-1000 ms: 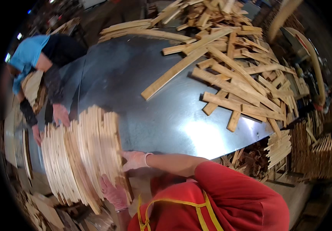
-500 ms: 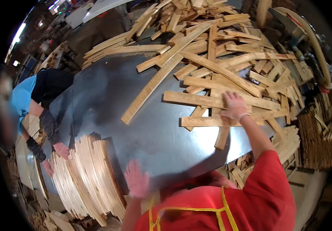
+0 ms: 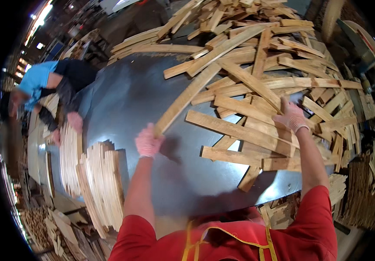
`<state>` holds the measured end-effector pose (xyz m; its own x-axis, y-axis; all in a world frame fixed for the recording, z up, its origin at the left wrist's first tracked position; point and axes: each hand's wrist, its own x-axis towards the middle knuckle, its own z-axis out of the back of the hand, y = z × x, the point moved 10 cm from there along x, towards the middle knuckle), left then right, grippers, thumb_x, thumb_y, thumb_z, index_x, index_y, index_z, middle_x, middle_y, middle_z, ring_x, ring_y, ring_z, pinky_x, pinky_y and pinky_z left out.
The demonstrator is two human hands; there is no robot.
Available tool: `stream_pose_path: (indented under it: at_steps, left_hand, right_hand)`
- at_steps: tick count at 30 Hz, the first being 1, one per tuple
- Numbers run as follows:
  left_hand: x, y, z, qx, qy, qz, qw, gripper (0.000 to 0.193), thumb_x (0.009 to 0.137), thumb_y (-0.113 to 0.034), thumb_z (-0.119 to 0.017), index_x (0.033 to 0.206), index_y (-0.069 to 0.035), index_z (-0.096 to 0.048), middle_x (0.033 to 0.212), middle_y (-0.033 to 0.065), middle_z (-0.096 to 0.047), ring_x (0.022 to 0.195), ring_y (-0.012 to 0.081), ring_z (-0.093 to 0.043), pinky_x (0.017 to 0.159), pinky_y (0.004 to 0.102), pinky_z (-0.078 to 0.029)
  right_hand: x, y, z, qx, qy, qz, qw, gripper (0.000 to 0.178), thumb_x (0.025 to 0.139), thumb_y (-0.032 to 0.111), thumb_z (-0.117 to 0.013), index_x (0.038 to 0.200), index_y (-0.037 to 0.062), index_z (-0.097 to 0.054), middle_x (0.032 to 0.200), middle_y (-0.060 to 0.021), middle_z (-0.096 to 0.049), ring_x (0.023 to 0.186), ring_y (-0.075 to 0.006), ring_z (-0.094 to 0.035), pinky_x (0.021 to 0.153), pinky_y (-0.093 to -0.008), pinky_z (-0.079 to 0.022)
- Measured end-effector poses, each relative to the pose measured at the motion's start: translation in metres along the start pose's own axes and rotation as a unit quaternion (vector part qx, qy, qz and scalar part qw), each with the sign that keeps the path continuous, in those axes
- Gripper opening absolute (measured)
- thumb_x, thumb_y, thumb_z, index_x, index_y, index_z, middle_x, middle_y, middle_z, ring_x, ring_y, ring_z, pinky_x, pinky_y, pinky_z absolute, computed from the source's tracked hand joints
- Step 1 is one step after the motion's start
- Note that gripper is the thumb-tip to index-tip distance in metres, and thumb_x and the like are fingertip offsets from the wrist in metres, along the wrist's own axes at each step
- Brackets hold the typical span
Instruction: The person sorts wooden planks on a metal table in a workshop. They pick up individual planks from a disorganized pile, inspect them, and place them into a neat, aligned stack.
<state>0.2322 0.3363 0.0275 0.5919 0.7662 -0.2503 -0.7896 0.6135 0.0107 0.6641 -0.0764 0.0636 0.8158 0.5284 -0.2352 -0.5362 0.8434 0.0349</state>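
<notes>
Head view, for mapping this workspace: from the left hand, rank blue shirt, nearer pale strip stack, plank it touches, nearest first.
1. Plank: touching the left hand.
2. Pale strip stack: to its left.
3. Blue shirt: far upper left.

Dim light, white glare on tabletop (image 3: 126, 100)

Gloves (image 3: 147, 143) pale pink; shirt (image 3: 311, 235) red; apron trim (image 3: 269, 240) yellow; planks (image 3: 235, 126) tan; tabletop (image 3: 120, 98) blue-grey.

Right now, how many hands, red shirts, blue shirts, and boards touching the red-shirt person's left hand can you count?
Hands: 4 (left hand, right hand, co-worker's two hands)
Red shirt: 1
Blue shirt: 1
Long board touching the left hand: 1
Total: 7
</notes>
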Motion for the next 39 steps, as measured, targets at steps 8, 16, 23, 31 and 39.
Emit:
stream_pose_path:
  at_steps: [8, 16, 23, 31, 39]
  left_hand:
    - [-0.155, 0.025, -0.158, -0.631, 0.209, 0.088, 0.742, 0.043, 0.102, -0.035, -0.065, 0.136, -0.008, -0.058, 0.097, 0.0099, -0.072, 0.077, 0.0225, -0.070, 0.067, 0.0366, -0.058]
    - [-0.282, 0.114, -0.086, -0.574, 0.116, 0.144, 0.797, 0.039, 0.099, -0.030, -0.069, 0.128, -0.006, -0.064, 0.083, 0.0075, -0.069, 0.064, 0.0143, -0.065, 0.059, 0.0329, -0.054]
    - [-0.390, 0.227, -0.103, -0.293, 0.079, 0.197, 0.932, 0.067, 0.092, -0.046, -0.070, 0.145, -0.006, -0.058, 0.116, 0.0152, -0.072, 0.108, 0.0360, -0.068, 0.096, 0.0488, -0.052]
    - [-0.388, 0.245, -0.051, -0.090, -0.077, 0.131, 0.984, 0.080, 0.085, -0.041, -0.078, 0.152, -0.009, -0.048, 0.154, 0.0163, -0.052, 0.142, 0.0365, -0.049, 0.118, 0.0526, -0.036]
    - [-0.380, 0.176, -0.070, -0.142, -0.128, -0.043, 0.981, 0.086, 0.077, -0.034, -0.081, 0.152, -0.007, -0.050, 0.154, 0.0173, -0.051, 0.142, 0.0394, -0.047, 0.116, 0.0545, -0.037]
  right_hand:
    - [-0.072, 0.072, -0.024, 0.045, 0.017, 0.095, 0.994, 0.075, 0.083, 0.036, -0.081, 0.148, 0.0105, -0.053, 0.115, -0.0226, -0.073, 0.112, -0.0417, -0.068, 0.096, -0.0490, -0.056]
    - [-0.202, 0.261, -0.091, 0.563, 0.147, 0.107, 0.806, 0.063, 0.093, 0.015, -0.074, 0.149, -0.0022, -0.052, 0.121, -0.0127, -0.071, 0.108, -0.0200, -0.066, 0.095, -0.0344, -0.054]
    - [-0.371, 0.510, -0.188, 0.291, 0.425, 0.261, 0.816, 0.070, 0.095, 0.046, -0.056, 0.141, -0.0062, -0.055, 0.125, -0.0320, -0.070, 0.115, -0.0485, -0.069, 0.100, -0.0502, -0.052]
    - [-0.430, 0.650, -0.184, 0.227, 0.423, 0.394, 0.784, 0.066, 0.093, 0.042, -0.061, 0.136, -0.0084, -0.058, 0.131, -0.0350, -0.066, 0.125, -0.0455, -0.065, 0.106, -0.0474, -0.050]
    - [-0.393, 0.441, -0.122, 0.371, 0.393, 0.303, 0.785, 0.070, 0.094, 0.046, -0.062, 0.148, 0.0022, -0.055, 0.139, -0.0246, -0.066, 0.130, -0.0392, -0.062, 0.109, -0.0428, -0.048]
